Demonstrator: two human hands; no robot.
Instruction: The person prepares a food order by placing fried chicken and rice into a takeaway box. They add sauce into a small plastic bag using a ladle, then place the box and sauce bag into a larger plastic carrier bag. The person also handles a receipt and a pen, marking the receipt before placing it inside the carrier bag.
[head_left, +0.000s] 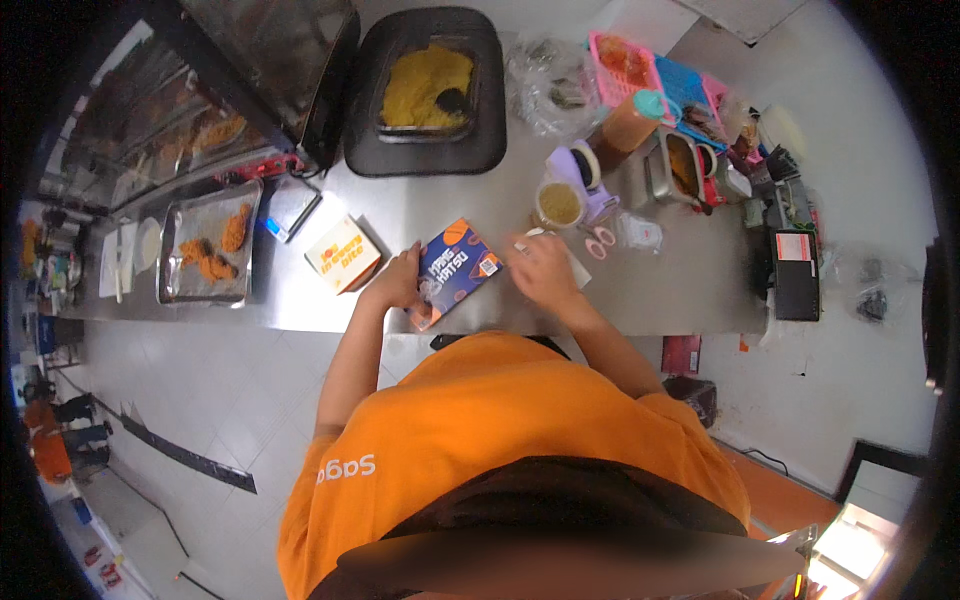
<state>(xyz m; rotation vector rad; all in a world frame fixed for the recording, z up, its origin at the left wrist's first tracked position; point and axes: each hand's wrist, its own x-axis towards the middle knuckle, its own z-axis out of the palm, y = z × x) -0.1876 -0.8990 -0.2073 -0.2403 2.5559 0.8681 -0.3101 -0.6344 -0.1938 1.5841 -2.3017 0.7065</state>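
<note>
A printed blue and orange cardboard food box (461, 266) lies slanted near the front edge of the steel counter. My left hand (399, 281) rests against its left side, with the thumb over the lower corner; the fingers seem to hold it. To the right of the box, my right hand (541, 271) is over a small white item (579, 271) that looks like paper, mostly hidden by the palm. Whether the fingers grip it cannot be told. Left of my left hand stands a smaller white and orange printed box (343, 253). Pink-handled scissors (600, 242) lie to the right.
Fried chicken pieces (208, 259) lie on a metal tray (163, 259) at the left, below a glass display warmer (172, 135). A black tray (360, 142) holds a tub of yellow food. A purple tape dispenser (596, 202), sauce bottle (626, 127), spice tub (560, 204) and baskets stand at the right.
</note>
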